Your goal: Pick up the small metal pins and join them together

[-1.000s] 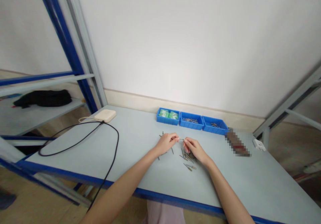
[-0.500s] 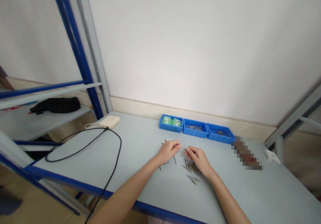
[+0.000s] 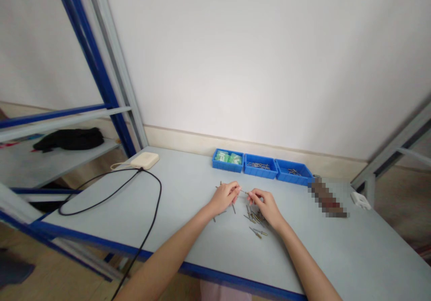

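Between my two hands spans a thin metal rod (image 3: 244,192). My left hand (image 3: 226,196) pinches its left end, and my right hand (image 3: 265,203) has its fingertips closed on the right end. Below and beside my right hand lies a pile of small metal pieces (image 3: 255,217), partly hidden by that hand. Two or so more pieces (image 3: 256,232) lie just in front of the pile. Around my left hand several thin metal pins (image 3: 235,209) are scattered on the grey table (image 3: 188,175).
Three blue bins stand along the wall: one with green-and-white packets (image 3: 228,168), two with metal pins (image 3: 260,172) (image 3: 293,178). A blurred brown object (image 3: 326,197) and white adapter (image 3: 360,200) lie right. A cream box (image 3: 144,160) and black cable (image 3: 158,211) lie left.
The camera view has shifted slightly, so the table and bins sit a little higher. Both hands keep hold of the rod, with little change in their pose.
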A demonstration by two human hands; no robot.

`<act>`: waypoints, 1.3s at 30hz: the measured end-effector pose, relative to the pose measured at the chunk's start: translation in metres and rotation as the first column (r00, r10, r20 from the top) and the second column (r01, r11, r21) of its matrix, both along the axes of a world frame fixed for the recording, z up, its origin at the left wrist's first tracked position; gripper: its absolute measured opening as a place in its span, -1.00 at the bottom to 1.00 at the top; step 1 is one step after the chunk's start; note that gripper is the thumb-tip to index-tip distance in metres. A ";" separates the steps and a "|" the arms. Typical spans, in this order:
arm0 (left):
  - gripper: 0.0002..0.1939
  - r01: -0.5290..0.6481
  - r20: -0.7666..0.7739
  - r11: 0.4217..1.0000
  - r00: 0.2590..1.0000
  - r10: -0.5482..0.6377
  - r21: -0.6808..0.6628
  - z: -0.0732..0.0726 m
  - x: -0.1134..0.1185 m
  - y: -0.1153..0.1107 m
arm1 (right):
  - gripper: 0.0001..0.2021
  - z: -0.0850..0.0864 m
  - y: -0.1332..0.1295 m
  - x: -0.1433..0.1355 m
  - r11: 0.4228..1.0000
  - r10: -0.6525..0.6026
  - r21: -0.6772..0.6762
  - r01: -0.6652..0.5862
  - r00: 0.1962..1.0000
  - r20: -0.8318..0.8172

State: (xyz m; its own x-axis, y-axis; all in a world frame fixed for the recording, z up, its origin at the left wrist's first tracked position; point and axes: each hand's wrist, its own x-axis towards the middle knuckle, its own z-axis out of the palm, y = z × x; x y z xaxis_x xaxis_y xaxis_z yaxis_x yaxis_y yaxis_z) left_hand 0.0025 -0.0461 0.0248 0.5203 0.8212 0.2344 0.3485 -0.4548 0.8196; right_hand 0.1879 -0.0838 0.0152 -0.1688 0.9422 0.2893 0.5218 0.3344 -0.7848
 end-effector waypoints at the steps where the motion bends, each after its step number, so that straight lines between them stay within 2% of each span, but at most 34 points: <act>1: -0.65 -0.002 -0.009 1.000 1.000 0.002 0.009 0.000 0.000 0.000 | -0.62 0.000 0.000 0.000 1.000 0.008 -0.004 -0.008 1.000 -0.006; 8: -0.76 0.023 0.000 1.000 1.000 -0.023 -0.019 -0.001 -0.001 0.001 | -0.74 -0.001 -0.001 0.000 0.999 -0.046 0.004 0.046 0.997 -0.063; 12: -0.73 0.058 0.001 0.998 0.998 -0.058 -0.025 0.001 -0.003 0.000 | -0.71 -0.001 -0.003 0.000 0.999 0.018 -0.041 -0.022 0.997 -0.077; 15: -0.69 0.058 0.031 0.998 0.998 -0.057 -0.033 0.001 -0.003 0.002 | -0.66 0.010 0.006 0.005 0.994 0.083 -0.067 -0.088 0.993 -0.084; 17: -0.69 0.047 0.067 0.997 0.997 -0.043 -0.053 0.001 -0.002 0.004 | -0.64 0.026 0.019 0.017 0.996 0.080 -0.040 -0.083 0.994 -0.068; 19: -0.68 0.042 0.082 0.997 0.996 -0.037 -0.064 -0.001 0.000 0.007 | -0.65 0.047 0.036 0.037 1.000 0.017 -0.001 -0.017 1.000 -0.027; 21: -0.68 0.044 0.068 0.998 0.997 -0.041 -0.054 -0.002 0.002 0.008 | -0.67 0.066 0.053 0.065 0.991 -0.131 0.021 0.129 0.987 0.098; 22: -0.69 0.048 0.056 0.998 0.997 -0.045 -0.049 -0.003 0.002 0.008 | -0.67 0.073 0.060 0.080 0.964 -0.265 0.029 0.264 0.944 0.196; 23: -0.71 0.050 0.044 0.998 0.998 -0.048 -0.045 -0.003 0.003 0.009 | -0.67 0.079 0.066 0.095 0.908 -0.411 0.043 0.417 0.866 0.286; 24: -0.72 0.053 0.033 0.998 0.998 -0.051 -0.044 -0.004 0.003 0.008 | -0.66 0.082 0.070 0.108 0.864 -0.490 0.051 0.502 0.810 0.321; 26: -0.75 0.057 0.021 0.998 0.998 -0.056 -0.042 -0.004 0.004 0.008 | -0.64 0.083 0.074 0.131 0.788 -0.584 0.047 0.614 0.719 0.376; 28: -0.78 0.049 0.031 0.998 0.998 -0.048 -0.041 -0.005 0.004 0.008 | -0.64 0.076 0.071 0.143 0.734 -0.628 0.035 0.678 0.658 0.416; 30: -0.77 0.024 0.060 0.999 0.998 -0.022 -0.043 -0.005 0.004 0.009 | -0.64 0.064 0.061 0.146 0.686 -0.659 0.036 0.727 0.600 0.453; 31: -0.75 0.009 0.076 0.999 0.997 -0.006 -0.043 -0.005 0.004 0.010 | -0.65 0.057 0.054 0.144 0.681 -0.659 0.038 0.731 0.590 0.466; 32: -0.74 -0.003 0.087 0.999 0.996 0.007 -0.041 -0.005 0.004 0.010 | -0.67 0.050 0.046 0.139 0.705 -0.637 0.036 0.709 0.609 0.473; 33: -0.73 -0.011 0.093 0.999 0.996 0.015 -0.039 -0.005 0.004 0.011 | -0.69 0.043 0.036 0.134 0.759 -0.582 0.022 0.651 0.662 0.472; 35: -0.72 -0.014 0.089 0.999 0.996 0.017 -0.033 -0.005 0.004 0.011 | -0.72 0.029 0.014 0.119 0.902 -0.364 -0.049 0.428 0.817 0.448; 36: -0.73 -0.011 0.081 1.000 0.997 0.013 -0.029 -0.005 0.004 0.011 | -0.71 0.024 0.001 0.110 0.953 -0.221 -0.101 0.287 0.880 0.421; 37: -0.73 -0.004 0.070 1.000 0.998 0.005 -0.023 -0.005 0.005 0.010 | -0.71 0.019 -0.011 0.101 0.973 -0.106 -0.149 0.179 0.911 0.398; 39: -0.74 0.014 0.040 1.000 0.999 -0.014 -0.010 -0.005 0.007 0.007 | -0.68 0.012 -0.034 0.084 0.977 -0.002 -0.197 0.082 0.927 0.375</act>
State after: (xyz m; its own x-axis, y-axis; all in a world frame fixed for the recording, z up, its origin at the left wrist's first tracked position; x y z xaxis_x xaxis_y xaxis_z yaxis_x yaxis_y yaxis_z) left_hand 0.0091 -0.0389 0.0197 0.5220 0.8164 0.2469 0.3091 -0.4509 0.8374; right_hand 0.2714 -0.1179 0.0274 -0.1854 0.9826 0.0130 0.7980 0.1583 -0.5815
